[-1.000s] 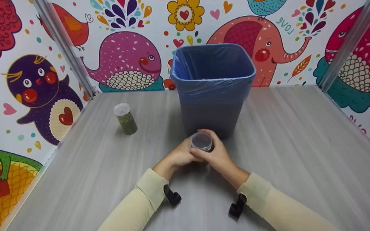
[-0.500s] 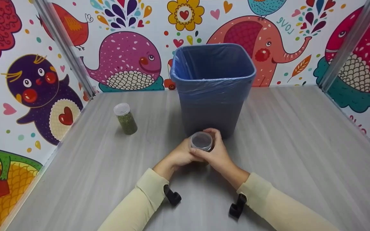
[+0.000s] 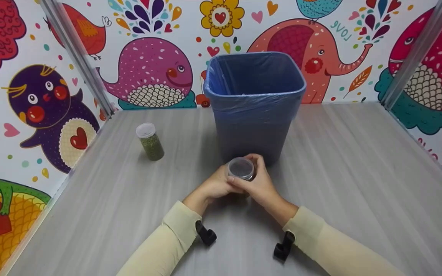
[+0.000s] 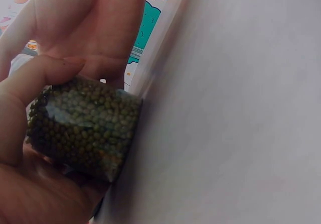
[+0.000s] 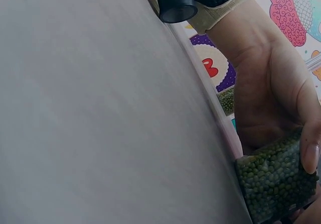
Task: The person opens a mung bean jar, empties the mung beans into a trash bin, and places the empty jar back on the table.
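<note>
A clear jar [image 4: 85,123] full of green mung beans stands on the table in front of the bin. My left hand [image 3: 218,183] grips its body, with the thumb across the side in both wrist views. Around the translucent round lid [image 3: 241,168] curl the fingers and thumb of my right hand [image 3: 261,186]. From the head, the hands cover most of the jar below its top. The right wrist view shows the beans through the jar's lower wall, close to the tabletop.
A second lidded jar [image 3: 152,146] of green beans stands at the back left. Just beyond my hands is a grey-blue bin [image 3: 253,130] lined with a blue bag. Cartoon-printed walls enclose the grey table [image 3: 359,184].
The right hand's fingers have shifted slightly to the right around the lid's far edge. The left hand, the jar, the second jar and the bin stay in place.
</note>
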A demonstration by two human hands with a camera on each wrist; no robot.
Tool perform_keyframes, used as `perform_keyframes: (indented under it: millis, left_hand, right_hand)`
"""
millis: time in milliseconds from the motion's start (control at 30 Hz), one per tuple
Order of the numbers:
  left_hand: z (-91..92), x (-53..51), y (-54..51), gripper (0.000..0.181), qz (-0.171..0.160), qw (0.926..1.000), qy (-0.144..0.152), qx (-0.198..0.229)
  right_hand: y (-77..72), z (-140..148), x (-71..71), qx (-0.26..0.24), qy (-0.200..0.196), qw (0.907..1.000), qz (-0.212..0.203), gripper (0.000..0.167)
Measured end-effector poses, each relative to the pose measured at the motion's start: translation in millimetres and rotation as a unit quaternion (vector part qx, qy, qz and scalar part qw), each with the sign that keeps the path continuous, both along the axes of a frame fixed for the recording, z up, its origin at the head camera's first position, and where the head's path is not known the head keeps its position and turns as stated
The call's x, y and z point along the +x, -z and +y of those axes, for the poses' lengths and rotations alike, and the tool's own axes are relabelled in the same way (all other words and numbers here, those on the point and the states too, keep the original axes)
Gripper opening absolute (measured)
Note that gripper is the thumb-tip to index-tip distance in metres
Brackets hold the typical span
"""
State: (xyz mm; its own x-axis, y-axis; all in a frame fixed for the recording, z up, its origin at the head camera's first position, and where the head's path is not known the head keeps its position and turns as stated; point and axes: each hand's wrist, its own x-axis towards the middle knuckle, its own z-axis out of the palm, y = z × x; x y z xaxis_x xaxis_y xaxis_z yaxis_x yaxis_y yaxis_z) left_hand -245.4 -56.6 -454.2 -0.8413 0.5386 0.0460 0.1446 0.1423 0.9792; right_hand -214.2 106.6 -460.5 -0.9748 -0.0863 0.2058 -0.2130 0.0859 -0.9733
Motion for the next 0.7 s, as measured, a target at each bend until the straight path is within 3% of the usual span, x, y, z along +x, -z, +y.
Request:
perform_keyframes:
  millis: [267, 700]
  left_hand:
    - [0.7, -0.4, 0.1, 0.091, -0.008, 0.9999, -0.003, 0.005]
    - [0.9, -1.3, 1.9, 0.082, 0.000, 0.9999, -0.011, -0.008]
  right_hand:
    - [-1.0, 0.6, 0.5, 0.008, -0.009, 0.9998, 0.014, 0.073]
    - [-1.7, 0.1, 0.0, 0.013, -0.016, 0.9997, 0.016, 0.070]
